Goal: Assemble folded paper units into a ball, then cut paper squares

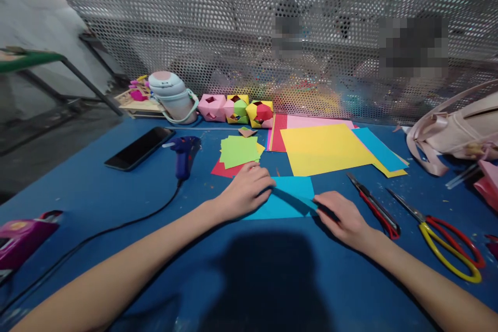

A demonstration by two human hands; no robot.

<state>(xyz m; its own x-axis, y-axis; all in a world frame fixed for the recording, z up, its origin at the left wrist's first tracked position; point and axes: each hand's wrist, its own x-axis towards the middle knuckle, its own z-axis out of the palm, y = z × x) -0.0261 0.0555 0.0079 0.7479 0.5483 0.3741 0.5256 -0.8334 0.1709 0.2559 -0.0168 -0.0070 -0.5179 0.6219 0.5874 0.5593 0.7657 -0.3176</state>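
Pressing palm-down, the left hand [249, 192] lies with loosely curved fingers on the left edge of a cyan paper sheet [291, 198], closed around nothing. The right hand [343, 216] meets the sheet's lower right corner with its fingertips; whether it pinches or only presses cannot be told. The sheet lies on the blue table [97, 192] at the middle of the frame, a raised fold running between the hands. Just above it are green paper squares [238, 150] and a large yellow sheet [324, 148]. A red utility knife [375, 205] and scissors [447, 241] lie to the right, a blue glue gun [184, 153] and a phone [140, 148] to the upper left.
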